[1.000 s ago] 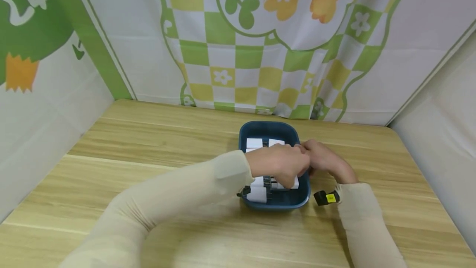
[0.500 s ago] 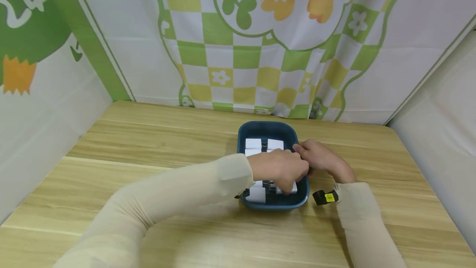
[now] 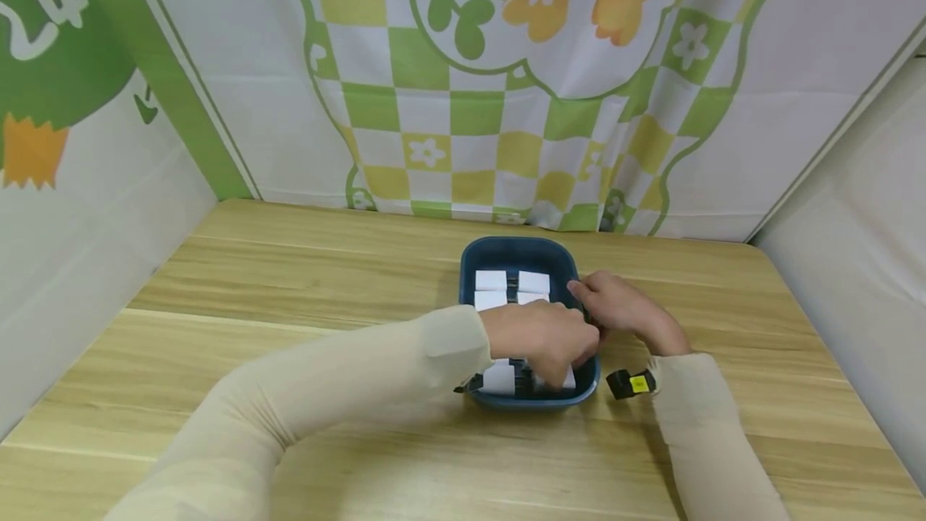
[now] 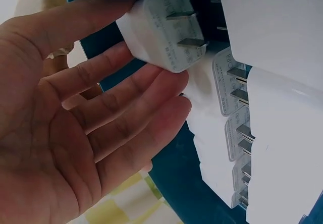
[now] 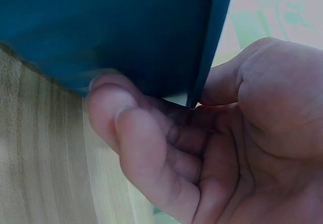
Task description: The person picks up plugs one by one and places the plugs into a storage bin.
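My left hand (image 3: 544, 338) reaches across into a dark blue plastic bin (image 3: 518, 246) on the table. In the left wrist view, its thumb and index finger pinch a white charger plug (image 4: 160, 30), whose two metal prongs point away from the palm. The other fingers stretch out alongside that plug. More white charger plugs (image 3: 492, 280) lie in two columns inside the bin, prongs turned inward. My right hand (image 3: 628, 310) grips the bin's right side, thumb over the rim and fingers curled below along the outer wall (image 5: 111, 27). My left hand hides part of the rows.
The bin stands on a wood-grain table (image 3: 347, 264). Behind rises a checked, flowered curtain (image 3: 477, 103), with white fabric walls at both sides. A black wrist camera (image 3: 628, 383) sticks out from the right sleeve, close to the bin.
My left hand has shifted slightly toward the near end of the bin, uncovering more plugs at the far end. My right hand keeps its hold on the rim.
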### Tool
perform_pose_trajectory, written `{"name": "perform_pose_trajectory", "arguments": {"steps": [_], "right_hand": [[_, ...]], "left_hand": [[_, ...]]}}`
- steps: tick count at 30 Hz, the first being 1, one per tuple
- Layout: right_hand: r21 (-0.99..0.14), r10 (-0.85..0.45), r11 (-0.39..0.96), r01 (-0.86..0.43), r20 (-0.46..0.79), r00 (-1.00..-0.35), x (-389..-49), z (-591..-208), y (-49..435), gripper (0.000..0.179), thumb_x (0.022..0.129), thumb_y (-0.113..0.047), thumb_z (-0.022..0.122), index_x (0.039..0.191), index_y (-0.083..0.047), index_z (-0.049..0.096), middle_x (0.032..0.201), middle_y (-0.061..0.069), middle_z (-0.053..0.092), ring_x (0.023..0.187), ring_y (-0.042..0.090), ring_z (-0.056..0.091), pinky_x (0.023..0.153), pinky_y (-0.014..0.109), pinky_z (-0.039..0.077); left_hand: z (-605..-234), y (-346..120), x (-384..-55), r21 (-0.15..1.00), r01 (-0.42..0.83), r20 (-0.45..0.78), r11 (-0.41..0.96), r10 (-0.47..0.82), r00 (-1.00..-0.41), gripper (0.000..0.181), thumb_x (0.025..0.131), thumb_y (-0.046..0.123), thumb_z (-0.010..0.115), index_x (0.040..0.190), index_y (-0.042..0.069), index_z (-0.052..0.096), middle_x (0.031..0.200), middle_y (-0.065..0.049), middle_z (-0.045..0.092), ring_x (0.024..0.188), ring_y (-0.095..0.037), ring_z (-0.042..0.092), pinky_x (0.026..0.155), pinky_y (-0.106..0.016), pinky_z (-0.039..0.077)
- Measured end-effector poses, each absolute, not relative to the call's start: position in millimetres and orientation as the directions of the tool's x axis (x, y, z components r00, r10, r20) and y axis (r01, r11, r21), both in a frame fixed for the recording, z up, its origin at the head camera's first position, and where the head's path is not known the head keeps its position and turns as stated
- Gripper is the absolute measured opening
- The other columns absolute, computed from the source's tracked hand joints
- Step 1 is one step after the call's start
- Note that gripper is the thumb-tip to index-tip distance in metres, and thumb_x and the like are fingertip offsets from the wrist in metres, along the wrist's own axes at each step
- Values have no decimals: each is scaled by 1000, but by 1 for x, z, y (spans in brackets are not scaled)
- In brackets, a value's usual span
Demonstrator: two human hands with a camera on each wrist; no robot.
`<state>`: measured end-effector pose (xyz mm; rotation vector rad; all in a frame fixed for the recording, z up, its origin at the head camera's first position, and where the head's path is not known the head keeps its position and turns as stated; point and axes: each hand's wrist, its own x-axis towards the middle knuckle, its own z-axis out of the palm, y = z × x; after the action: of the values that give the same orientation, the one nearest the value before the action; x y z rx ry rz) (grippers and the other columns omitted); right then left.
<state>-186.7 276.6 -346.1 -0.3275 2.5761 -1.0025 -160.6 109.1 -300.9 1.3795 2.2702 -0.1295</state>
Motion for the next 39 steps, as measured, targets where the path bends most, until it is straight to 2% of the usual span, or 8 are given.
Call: {"name": "perform_pose_trajectory", "arguments": {"steps": [9, 15, 20, 24, 39], "right_hand": [[-695, -321, 717, -51, -264, -909, -186, -345, 274, 43, 111, -19, 37, 78, -2, 58, 62, 10, 58, 53, 21, 64, 57, 36, 55], [-706, -325, 707, -41, -273, -905, -185, -345, 273, 43, 111, -19, 36, 83, 3, 61, 62, 9, 55, 54, 23, 66, 59, 37, 58], [-710, -332, 702, -48, -267, -905, -184, -345, 273, 43, 111, -19, 37, 86, 4, 63, 61, 9, 60, 55, 25, 68, 59, 37, 58], [-713, -339, 699, -53, -266, -902, -185, -345, 273, 43, 111, -18, 37, 84, 4, 64, 63, 9, 64, 55, 25, 69, 56, 38, 59], [-723, -342, 689, -44, -272, -899, -185, -346, 273, 43, 111, -18, 36, 90, 6, 65, 65, 9, 66, 56, 25, 69, 56, 38, 59]], "left_hand": [[-304, 109, -155, 122, 883, -454, 453, 817, -356, 15, 91, 17, 75, 95, 19, 60, 83, 5, 62, 69, -11, 59, 61, -24, 50], [-305, 109, -150, 82, 893, -459, 443, 812, -361, 21, 93, 20, 73, 111, 18, 62, 83, 4, 61, 68, -10, 59, 61, -23, 50], [-306, 111, -144, 20, 908, -451, 418, 814, -365, 29, 93, 20, 73, 121, 17, 63, 84, 3, 59, 67, -11, 58, 59, -23, 49], [-306, 111, -140, -3, 916, -440, 402, 822, -362, 30, 92, 20, 73, 121, 18, 63, 84, 3, 58, 65, -12, 57, 58, -23, 48], [-311, 112, -140, -53, 922, -433, 383, 823, -367, 31, 93, 21, 73, 122, 18, 63, 87, 3, 60, 66, -11, 59, 59, -22, 51]]}}
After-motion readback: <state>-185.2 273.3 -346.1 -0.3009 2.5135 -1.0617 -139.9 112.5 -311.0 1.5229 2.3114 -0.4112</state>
